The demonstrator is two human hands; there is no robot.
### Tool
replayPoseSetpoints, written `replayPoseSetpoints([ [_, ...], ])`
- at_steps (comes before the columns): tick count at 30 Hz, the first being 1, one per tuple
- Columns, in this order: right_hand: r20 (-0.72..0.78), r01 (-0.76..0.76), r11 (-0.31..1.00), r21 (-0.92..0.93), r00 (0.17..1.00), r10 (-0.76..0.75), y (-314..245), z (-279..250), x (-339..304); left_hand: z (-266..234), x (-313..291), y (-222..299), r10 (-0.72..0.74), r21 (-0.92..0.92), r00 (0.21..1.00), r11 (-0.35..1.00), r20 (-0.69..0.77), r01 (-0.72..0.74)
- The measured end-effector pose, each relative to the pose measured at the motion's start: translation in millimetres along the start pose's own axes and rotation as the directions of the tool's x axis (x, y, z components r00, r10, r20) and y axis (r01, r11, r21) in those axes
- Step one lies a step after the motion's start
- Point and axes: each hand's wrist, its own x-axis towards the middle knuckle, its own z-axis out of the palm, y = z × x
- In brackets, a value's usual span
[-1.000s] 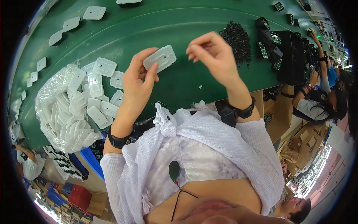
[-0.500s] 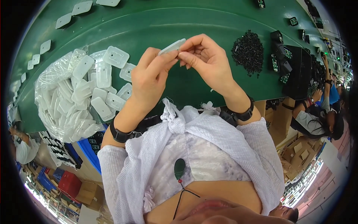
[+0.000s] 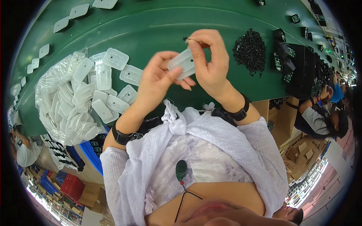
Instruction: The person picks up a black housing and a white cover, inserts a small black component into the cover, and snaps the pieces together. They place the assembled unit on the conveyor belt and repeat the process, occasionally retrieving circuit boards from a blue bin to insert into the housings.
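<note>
Above the green table, my left hand (image 3: 156,77) is closed round a translucent white plastic cover (image 3: 181,64), thumb on its face and fingers behind. The cover has rounded corners, and a dark spot shows near its right end. My right hand (image 3: 214,56) overlaps the cover's right edge. Between its thumb and forefinger is a tiny black part (image 3: 185,38), its tip sticking out to the left. Its exact kind is too small to tell. Several like covers (image 3: 131,75) lie left of my left hand, and a heap of tiny black parts (image 3: 249,52) lies right of my right hand.
An open clear plastic bag (image 3: 52,81) full of white covers lies at the left. Black housings with circuit boards (image 3: 283,56) stand at the right beside a black box (image 3: 300,69). More covers (image 3: 79,11) line the far left. A co-worker (image 3: 320,116) sits at the right.
The cover has turned from nearly edge-on to show its broad face, slightly lower. My right hand has risen a little, and the tiny black part now shows at its fingertips.
</note>
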Motion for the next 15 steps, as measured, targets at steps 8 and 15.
replayPoseSetpoints([
  [8,0.287,-0.138,0.952,0.275,0.956,0.055,0,8,2,-25,-4,3,0.033,0.499,0.995,0.863,0.097,-0.077],
  [15,0.128,0.002,0.999,-0.034,0.992,0.002,-9,2,-1,-22,-3,9,-0.055,0.118,0.986,0.99,-0.16,0.075],
])
